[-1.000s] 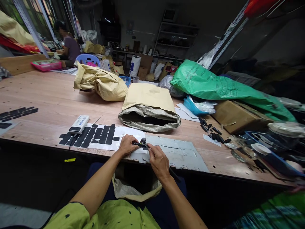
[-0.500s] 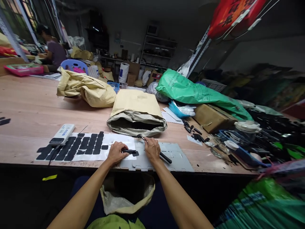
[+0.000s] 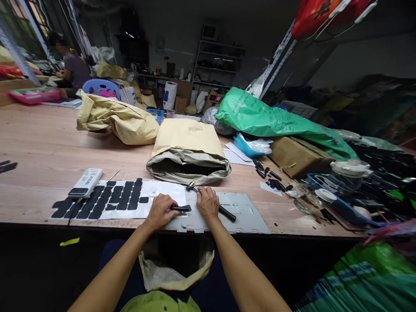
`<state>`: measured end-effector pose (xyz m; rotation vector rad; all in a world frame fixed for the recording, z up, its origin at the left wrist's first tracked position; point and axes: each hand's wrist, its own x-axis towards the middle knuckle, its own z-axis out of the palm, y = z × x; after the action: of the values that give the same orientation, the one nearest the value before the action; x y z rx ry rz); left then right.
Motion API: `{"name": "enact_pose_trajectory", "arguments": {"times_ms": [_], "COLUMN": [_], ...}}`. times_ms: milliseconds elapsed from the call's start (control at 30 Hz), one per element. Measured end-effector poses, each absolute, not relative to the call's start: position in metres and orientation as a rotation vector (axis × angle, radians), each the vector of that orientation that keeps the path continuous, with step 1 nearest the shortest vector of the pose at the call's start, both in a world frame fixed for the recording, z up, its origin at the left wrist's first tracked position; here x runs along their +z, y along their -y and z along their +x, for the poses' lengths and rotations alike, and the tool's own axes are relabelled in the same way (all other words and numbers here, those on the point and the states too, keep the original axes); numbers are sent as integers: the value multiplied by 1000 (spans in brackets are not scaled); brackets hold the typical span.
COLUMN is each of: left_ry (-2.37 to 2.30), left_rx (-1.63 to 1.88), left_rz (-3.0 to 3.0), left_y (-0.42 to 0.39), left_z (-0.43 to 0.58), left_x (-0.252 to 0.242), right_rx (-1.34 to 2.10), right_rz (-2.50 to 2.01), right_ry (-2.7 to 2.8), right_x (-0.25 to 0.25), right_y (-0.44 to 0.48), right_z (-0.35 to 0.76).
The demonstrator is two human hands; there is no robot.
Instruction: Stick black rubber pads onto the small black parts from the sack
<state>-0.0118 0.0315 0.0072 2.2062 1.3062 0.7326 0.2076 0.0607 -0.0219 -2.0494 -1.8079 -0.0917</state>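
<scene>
My left hand [image 3: 161, 211] is closed on a slim black piece [image 3: 181, 208], which points right, low over the work surface. In my right hand [image 3: 208, 203] is a small hammer [image 3: 226, 212], gripped around the middle of its shaft. Its metal head sticks out beyond my fingers toward the paper sack, and its black handle sticks out behind them. Beneath both hands lie a white sheet [image 3: 155, 189] and a grey board [image 3: 248, 212]. Several flat black rounded pieces [image 3: 102, 201] lie in rows on the sheet's left part.
An open paper sack [image 3: 190, 136] lies beyond my hands, a second sack [image 3: 126, 125] to its left. A white device [image 3: 86, 182] stands at left. Black parts [image 3: 276, 184], a carton [image 3: 299, 156] and a green bag [image 3: 260, 115] are at right. An open bag [image 3: 152, 273] hangs below the edge.
The black piece in my left hand has turned, showing a broader end. The hammer's head has turned slightly in my right hand. The view has shifted a little.
</scene>
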Motion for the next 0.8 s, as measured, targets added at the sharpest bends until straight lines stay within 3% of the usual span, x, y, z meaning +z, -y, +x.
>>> {"name": "enact_pose_trajectory", "arguments": {"times_ms": [200,500,667,800], "left_ry": [-888,-1243,-955,-646], "left_rx": [564,10,-70,245], "left_rz": [2129,1979,2005,1790], "left_y": [45,68,56,4], "left_z": [-5,-7,5,27], "left_x": [-1,-88,-36,31], "right_rx": [-99,-110,-119,-128], "right_rz": [-2048,-2043,-2041,-2052], "right_ry": [1820,1819,1815,1823], "right_x": [-22,-20,-20,-20], "right_y": [-60,-59,-58,-58], "right_z": [207,207,206,206]}}
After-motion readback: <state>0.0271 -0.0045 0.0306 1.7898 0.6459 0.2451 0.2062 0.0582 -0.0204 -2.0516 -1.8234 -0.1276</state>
